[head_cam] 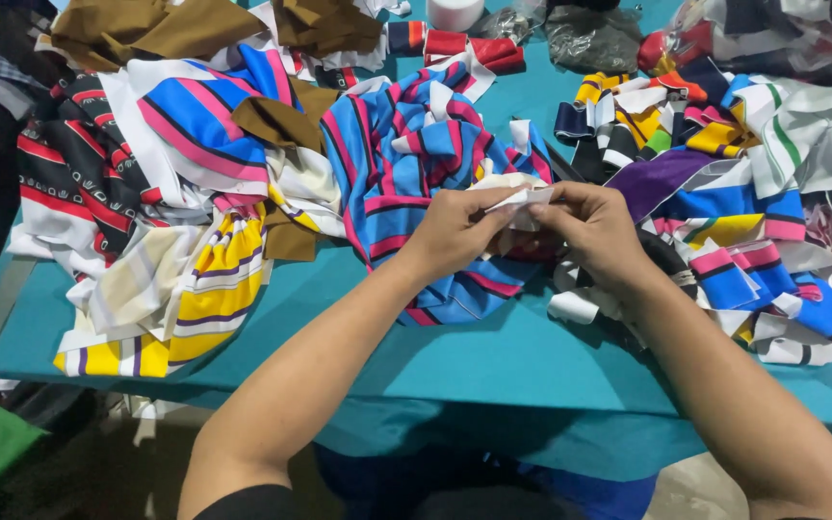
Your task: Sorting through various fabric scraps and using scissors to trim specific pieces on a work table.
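A teal table [493, 356] stretches across the frame, its surface heaped with cut fabric. On the near left lies a pile of yellow-and-white striped cloth [206, 299] beside black pieces with red and white stripes [69, 173]; brown fabric [146, 29] sits at the far edge. At the centre a bundle of blue cloth with pink stripes [406, 154] spills toward the person's hands. To the right, a heap of mixed striped scraps [743, 221] in blue, pink, yellow, purple and green covers the table's right side, and a white roll [455, 12] stands at the far edge.

Both bare forearms reach in from the bottom of the frame, angled inward so that the hands meet above the middle of the table. The left hand [455, 231] is turned with its knuckles up, the wrist bent slightly, its grip pinched together on one end of a small white fabric strip [524, 199]. The right hand [594, 226] faces it, fingers curled, thumb and forefinger clamped on the other end of the same strip. The strip is held up between the two hands, just above the blue and pink bundle and near the scraps on the right.
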